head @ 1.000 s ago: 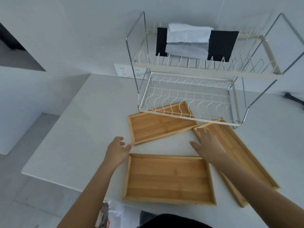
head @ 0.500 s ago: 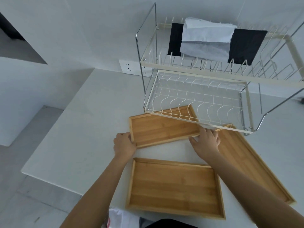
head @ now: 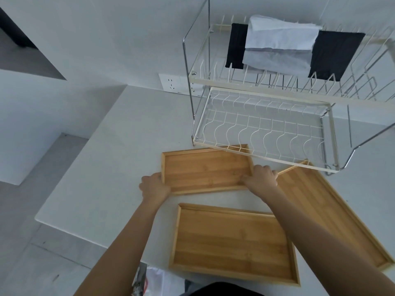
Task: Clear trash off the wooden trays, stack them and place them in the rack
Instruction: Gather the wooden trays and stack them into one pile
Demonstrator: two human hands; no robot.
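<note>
Three wooden trays lie on the white surface [head: 102, 167] in front of the two-tier wire rack [head: 265, 133], which serves here as the landmark. The far tray [head: 205, 169] sits just before the rack's lower shelf, its back right corner tucked under the shelf's front edge. The left hand [head: 154, 187] is closed around this tray's left short edge, and the right hand [head: 261, 178] is closed around its right short edge, so both grips hold the far tray. The near tray [head: 230, 242] lies farther from the rack, toward the person, apart from the far tray. The right tray [head: 333, 210] lies at an angle below the rack's right end, partly hidden by the right forearm. Black and white cloths [head: 282, 48] hang over the rack's upper tier.
</note>
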